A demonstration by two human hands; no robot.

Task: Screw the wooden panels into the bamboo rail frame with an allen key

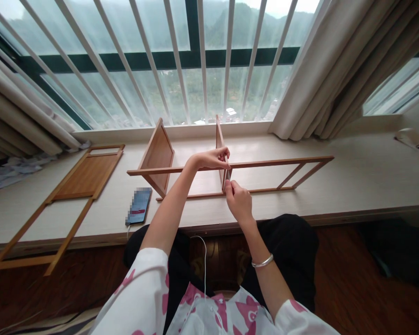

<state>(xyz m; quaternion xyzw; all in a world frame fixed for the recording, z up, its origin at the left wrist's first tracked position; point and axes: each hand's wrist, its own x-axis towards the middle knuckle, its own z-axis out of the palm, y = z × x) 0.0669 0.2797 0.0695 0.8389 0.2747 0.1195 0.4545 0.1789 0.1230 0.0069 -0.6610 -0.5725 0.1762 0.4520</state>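
A bamboo shelf frame lies on its side on the pale window ledge, with two upright shelf boards, one at the left and one in the middle. My left hand is closed over the top rail where the middle board meets it. My right hand is just below, fingers pinched on something small against the board's near edge; what it holds is too small to name.
A second bamboo side frame lies flat at the left, overhanging the ledge's edge. A phone with a white cable lies on the ledge beside it. Curtains hang at both sides of the barred window. A white object sits far right.
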